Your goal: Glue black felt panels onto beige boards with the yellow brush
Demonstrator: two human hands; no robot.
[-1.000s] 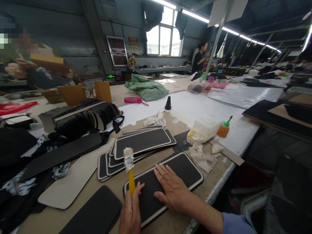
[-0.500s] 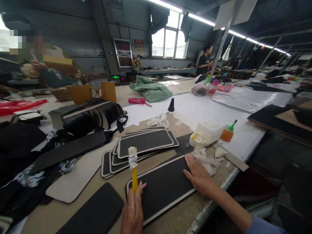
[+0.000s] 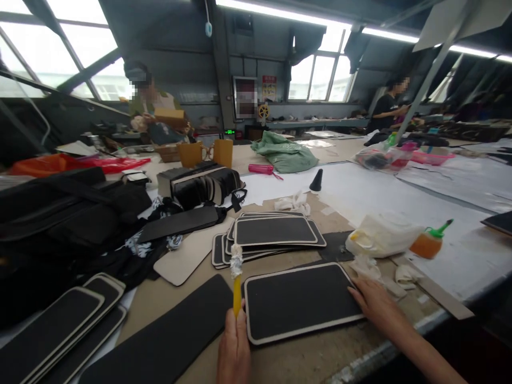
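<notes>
A grey-walled workshop with tall windows and strip lights surrounds your worktable. At the near edge, in front of you, lies the black panel with a cream border, flat on the brown surface. Your right hand has slid from the middle of its face to its right edge, so nearly the whole face and border now show; I judge that the pressing stroke has reached this end. The right thumb and fingers are extended there; whether they pinch the edge, I can't tell. Your left hand stays closed around the yellow-handled brush, bristles up and coated white, just beside the panel's left end.

Behind the panel sits a fanned stack of bordered panels; left of your brush lies a plain black panel. Your view has turned left, bringing more bordered pieces into sight. Beyond your right hand are a crumpled cloth, a whitish container and an orange bottle.
</notes>
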